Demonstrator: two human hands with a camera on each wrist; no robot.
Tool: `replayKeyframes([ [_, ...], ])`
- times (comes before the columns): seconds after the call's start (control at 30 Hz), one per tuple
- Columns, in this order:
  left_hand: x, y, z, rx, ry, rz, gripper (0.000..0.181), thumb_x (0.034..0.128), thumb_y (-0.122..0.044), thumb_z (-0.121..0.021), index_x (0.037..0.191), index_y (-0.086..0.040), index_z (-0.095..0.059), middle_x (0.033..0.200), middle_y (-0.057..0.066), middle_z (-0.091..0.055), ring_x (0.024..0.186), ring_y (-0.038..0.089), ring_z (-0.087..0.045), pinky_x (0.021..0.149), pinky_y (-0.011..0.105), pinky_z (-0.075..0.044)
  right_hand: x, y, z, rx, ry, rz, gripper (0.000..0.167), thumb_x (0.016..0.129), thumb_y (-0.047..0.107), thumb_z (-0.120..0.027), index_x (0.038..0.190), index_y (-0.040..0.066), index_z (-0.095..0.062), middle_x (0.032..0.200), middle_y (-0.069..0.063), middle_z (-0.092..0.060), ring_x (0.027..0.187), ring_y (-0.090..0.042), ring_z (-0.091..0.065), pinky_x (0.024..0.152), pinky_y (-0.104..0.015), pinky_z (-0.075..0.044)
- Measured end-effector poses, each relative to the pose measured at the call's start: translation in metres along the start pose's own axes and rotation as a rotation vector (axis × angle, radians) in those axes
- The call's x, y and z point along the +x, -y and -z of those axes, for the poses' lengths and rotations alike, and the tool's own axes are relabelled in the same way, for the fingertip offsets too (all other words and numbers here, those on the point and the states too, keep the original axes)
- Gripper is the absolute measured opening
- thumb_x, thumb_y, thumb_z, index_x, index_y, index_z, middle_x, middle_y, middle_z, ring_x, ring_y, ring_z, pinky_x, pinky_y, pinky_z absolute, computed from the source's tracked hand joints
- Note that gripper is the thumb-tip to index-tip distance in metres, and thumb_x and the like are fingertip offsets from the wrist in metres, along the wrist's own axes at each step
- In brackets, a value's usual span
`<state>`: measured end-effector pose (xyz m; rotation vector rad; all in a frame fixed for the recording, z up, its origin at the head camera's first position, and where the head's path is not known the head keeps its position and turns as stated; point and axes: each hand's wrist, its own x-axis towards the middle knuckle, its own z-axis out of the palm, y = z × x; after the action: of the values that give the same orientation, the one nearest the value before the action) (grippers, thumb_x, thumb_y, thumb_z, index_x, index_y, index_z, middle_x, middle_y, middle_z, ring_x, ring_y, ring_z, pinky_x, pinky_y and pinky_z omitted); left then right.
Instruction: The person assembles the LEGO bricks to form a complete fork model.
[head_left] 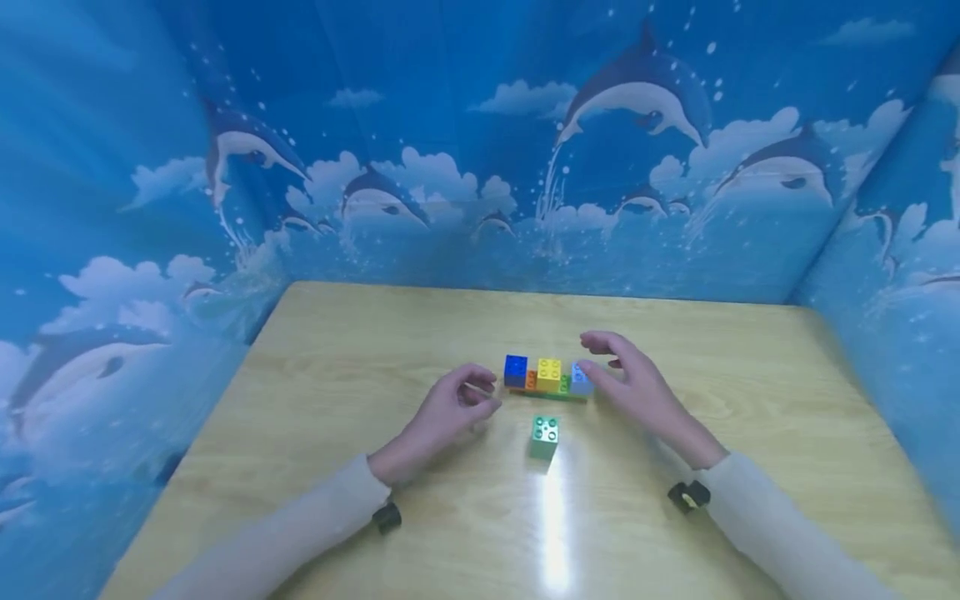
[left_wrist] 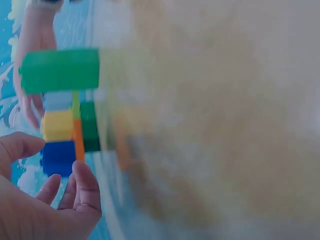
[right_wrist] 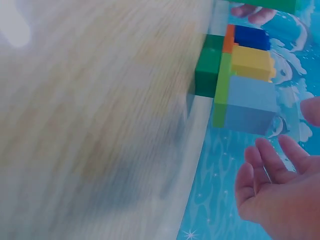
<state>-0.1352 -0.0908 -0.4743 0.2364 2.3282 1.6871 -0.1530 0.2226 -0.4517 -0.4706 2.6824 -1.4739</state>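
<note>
A small assembly of toy building bricks stands on the table. A blue brick (head_left: 516, 371), a yellow brick (head_left: 549, 375) and a light blue brick (head_left: 580, 383) sit in a row over an orange piece (right_wrist: 229, 39) and a lime-green piece (right_wrist: 222, 95). Beneath these is a dark green brick (right_wrist: 208, 65). My left hand (head_left: 450, 404) hovers just left of the blue end, its fingers loosely bent around nothing. At the other end my right hand (head_left: 637, 383) is spread, the thumb close to the light blue brick; whether it touches is unclear. Nearer me stands a separate green brick (head_left: 545, 437).
The wooden table (head_left: 360, 333) extends around the bricks on all sides. Behind it and at the sides hang blue curtains (head_left: 450, 167) printed with dolphins. A bright light reflection lies on the tabletop in front of the separate green brick.
</note>
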Motion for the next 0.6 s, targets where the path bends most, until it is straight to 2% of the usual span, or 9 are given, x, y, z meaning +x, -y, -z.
replayKeyframes([
  [0.17, 0.012, -0.004, 0.01, -0.008, 0.023, -0.002, 0.055, 0.0995, -0.017, -0.082, 0.149, -0.011, -0.059, 0.14, 0.012, -0.064, 0.107, 0.025, -0.067, 0.073, 0.038, -0.063, -0.014, -0.002, 0.004, 0.014, -0.006, -0.043, 0.05, 0.115, 0.029, -0.061, 0.156, 0.002, -0.051, 0.15, -0.02, -0.06, 0.131, -0.034, -0.059, 0.107, -0.056, -0.05],
  [0.27, 0.024, -0.003, 0.01, -0.018, 0.077, -0.033, 0.063, 0.0995, -0.012, -0.08, 0.156, -0.009, -0.054, 0.148, 0.014, -0.061, 0.097, 0.022, -0.067, 0.061, 0.034, -0.06, -0.021, -0.006, 0.005, 0.016, 0.037, -0.089, 0.055, 0.112, 0.031, -0.065, 0.158, 0.005, -0.049, 0.149, -0.021, -0.06, 0.123, -0.033, -0.064, 0.101, -0.051, -0.056],
  [0.4, 0.036, -0.001, 0.007, -0.018, 0.135, -0.041, 0.063, 0.098, -0.003, -0.078, 0.156, -0.008, -0.055, 0.152, 0.013, -0.06, 0.08, 0.021, -0.066, 0.052, 0.03, -0.053, -0.024, -0.013, 0.002, 0.052, 0.098, -0.118, 0.061, 0.109, 0.028, -0.071, 0.161, 0.007, -0.047, 0.147, -0.025, -0.059, 0.113, -0.032, -0.07, 0.091, -0.044, -0.062],
  [0.47, 0.04, 0.0, 0.004, 0.007, 0.131, -0.023, 0.061, 0.0963, -0.001, -0.079, 0.153, -0.01, -0.059, 0.15, 0.011, -0.062, 0.08, 0.021, -0.065, 0.052, 0.029, -0.053, -0.024, -0.015, 0.001, 0.081, 0.116, -0.115, 0.061, 0.108, 0.024, -0.071, 0.161, 0.008, -0.046, 0.147, -0.026, -0.059, 0.11, -0.03, -0.071, 0.089, -0.041, -0.063],
  [0.6, 0.048, 0.001, -0.002, 0.048, 0.107, 0.012, 0.054, 0.0928, 0.001, -0.082, 0.143, -0.01, -0.067, 0.14, 0.011, -0.067, 0.094, 0.02, -0.068, 0.065, 0.029, -0.059, -0.022, -0.019, -0.001, 0.121, 0.15, -0.114, 0.057, 0.108, 0.017, -0.07, 0.16, 0.008, -0.048, 0.145, -0.025, -0.06, 0.111, -0.033, -0.07, 0.088, -0.038, -0.063],
])
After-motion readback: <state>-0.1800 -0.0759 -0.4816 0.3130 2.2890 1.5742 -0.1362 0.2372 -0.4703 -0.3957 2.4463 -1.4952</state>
